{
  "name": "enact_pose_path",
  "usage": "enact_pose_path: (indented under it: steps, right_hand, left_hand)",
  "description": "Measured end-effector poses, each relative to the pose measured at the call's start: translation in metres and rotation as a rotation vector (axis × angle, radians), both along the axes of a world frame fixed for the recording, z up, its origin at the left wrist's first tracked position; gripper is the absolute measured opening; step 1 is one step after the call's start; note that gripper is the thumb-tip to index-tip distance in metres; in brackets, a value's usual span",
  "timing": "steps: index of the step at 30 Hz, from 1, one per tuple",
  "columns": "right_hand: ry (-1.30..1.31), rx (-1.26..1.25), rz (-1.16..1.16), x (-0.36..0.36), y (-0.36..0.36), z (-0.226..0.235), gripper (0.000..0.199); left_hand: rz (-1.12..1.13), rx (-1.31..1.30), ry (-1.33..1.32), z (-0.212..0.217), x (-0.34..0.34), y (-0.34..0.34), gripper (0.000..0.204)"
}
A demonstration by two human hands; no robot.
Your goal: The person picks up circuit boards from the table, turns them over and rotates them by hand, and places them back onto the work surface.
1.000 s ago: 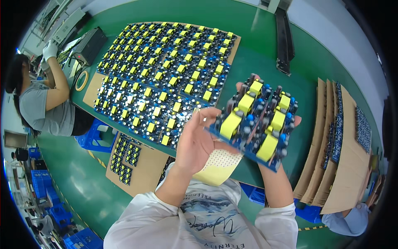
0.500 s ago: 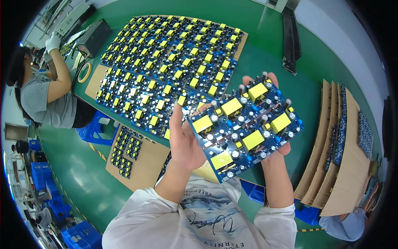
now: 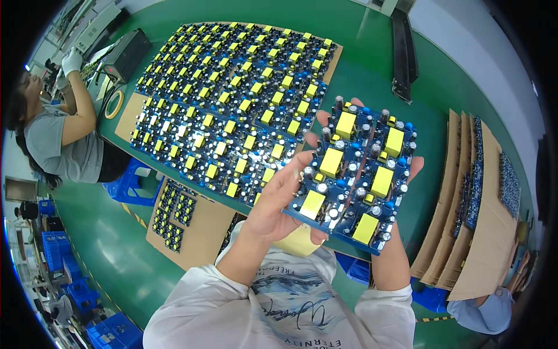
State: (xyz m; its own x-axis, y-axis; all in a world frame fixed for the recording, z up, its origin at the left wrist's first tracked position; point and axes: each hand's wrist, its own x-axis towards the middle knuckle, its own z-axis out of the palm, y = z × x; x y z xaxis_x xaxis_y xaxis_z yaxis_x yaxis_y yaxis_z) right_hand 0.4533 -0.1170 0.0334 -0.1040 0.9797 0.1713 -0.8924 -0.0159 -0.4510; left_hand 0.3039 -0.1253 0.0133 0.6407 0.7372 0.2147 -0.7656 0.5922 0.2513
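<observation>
A blue circuit board panel [image 3: 347, 195] is held up in front of my chest, tilted, its component side facing up. It carries several yellow box-shaped transformers [image 3: 382, 181], silver-topped capacitors and small blue discs. My left hand [image 3: 273, 206] is closed on the panel's left edge, thumb along the side and a fingertip showing below. My right hand [image 3: 416, 167] holds it from beneath, mostly hidden behind the board. Its thumb shows at the right edge, and fingertips curl past the far left edge.
Rows of similar boards [image 3: 203, 125] cover cardboard on the green table. Below the near edge, smaller boards lie on a cardboard sheet [image 3: 195, 232]. Upright cardboard sheets [image 3: 485, 232] with boards stand right. A gloved co-worker [image 3: 70, 125] works left, near a tape roll [image 3: 114, 104] and blue stool [image 3: 135, 183].
The panel has turned counterclockwise, its long side now pointing more away from me. My left hand has shifted right and wraps its near left edge. The co-worker's head has lifted.
</observation>
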Motion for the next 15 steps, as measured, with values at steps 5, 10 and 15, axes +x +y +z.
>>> enact_pose_path:
  steps: [5, 10, 15]
  right_hand:
    - [-0.027, -0.177, 0.036, 0.006, -0.009, -0.018, 0.096]
    - [0.524, -0.16, 0.33, 0.013, -0.005, -0.024, 0.09]
    - [-0.393, -0.134, -0.285, -0.001, -0.005, -0.008, 0.082]
  left_hand:
    - [0.064, 0.064, 0.208, -0.002, -0.004, -0.005, 0.073]
    - [0.216, 0.208, 0.301, -0.004, -0.001, -0.008, 0.085]
    - [0.562, 0.201, 0.396, 0.007, 0.003, -0.008, 0.077]
